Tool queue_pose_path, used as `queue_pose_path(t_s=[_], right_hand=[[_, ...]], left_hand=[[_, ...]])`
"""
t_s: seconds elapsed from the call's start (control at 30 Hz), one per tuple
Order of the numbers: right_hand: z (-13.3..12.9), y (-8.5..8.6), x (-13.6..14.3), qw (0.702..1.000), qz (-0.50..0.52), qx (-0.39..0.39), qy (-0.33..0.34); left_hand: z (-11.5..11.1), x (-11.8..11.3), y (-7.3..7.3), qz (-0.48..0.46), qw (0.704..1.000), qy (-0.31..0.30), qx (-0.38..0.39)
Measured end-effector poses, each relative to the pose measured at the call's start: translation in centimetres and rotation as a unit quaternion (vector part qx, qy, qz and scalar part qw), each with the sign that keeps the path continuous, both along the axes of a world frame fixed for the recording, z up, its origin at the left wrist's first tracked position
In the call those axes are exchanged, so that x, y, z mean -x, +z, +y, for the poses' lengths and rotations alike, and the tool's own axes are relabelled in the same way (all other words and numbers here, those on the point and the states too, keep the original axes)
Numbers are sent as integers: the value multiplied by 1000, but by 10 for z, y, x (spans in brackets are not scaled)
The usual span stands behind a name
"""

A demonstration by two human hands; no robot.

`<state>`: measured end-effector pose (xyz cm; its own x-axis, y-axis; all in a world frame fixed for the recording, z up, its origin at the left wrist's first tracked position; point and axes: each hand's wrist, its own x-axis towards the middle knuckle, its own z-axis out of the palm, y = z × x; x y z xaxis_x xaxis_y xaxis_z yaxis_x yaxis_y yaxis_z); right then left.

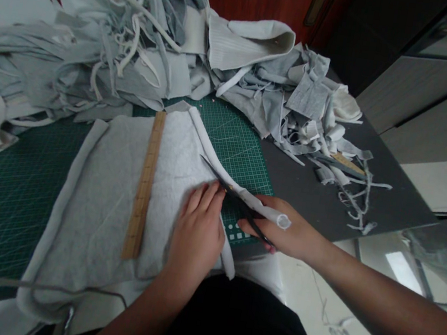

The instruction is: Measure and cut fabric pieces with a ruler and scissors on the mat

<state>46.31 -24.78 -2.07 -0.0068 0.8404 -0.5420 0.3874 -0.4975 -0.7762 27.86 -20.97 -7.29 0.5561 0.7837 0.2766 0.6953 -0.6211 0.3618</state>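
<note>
A light grey fabric piece [111, 190] with rolled edges lies over the green cutting mat [236, 136]. Across it rests a wooden ruler [143, 189], left of my hands. My left hand [200, 228] presses flat on the fabric, its fingers extended beside the blades. Black scissors [216, 172] are gripped in my right hand [282, 226], with their blades at the fabric's right rolled edge. A partly cut rolled strip [271, 214] curls over my right hand, and part of the scissor handles is hidden by it.
Heaps of grey fabric scraps [148, 55] cover the back and left of the dark table [384, 186]. More small scraps and cords [357, 198] lie at the right. A thin cable [21, 284] crosses the lower left. Grey cabinets [434, 104] stand at the back right.
</note>
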Motion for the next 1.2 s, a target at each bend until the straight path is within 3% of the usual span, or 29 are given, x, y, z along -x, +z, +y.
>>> queue_pose_path(t_s=[0.13,0.3,0.8,1.1,1.2], right_hand=[[3,1,0,999,-30,-28,13],[7,3,2,999,-35,-24,17],[23,9,16,999,51,-16,-8],[20,-10,22,986,150,-12,-75],[19,-10,25,980,175,-10,-90]], left_hand=[[2,1,0,-42,999,-10,15],[0,-2,4,-50,997,45,25],[0,0,0,-20,1000,22,1],[-8,-6,-1,87,993,77,-14],[-8,-6,6,114,990,77,-15]])
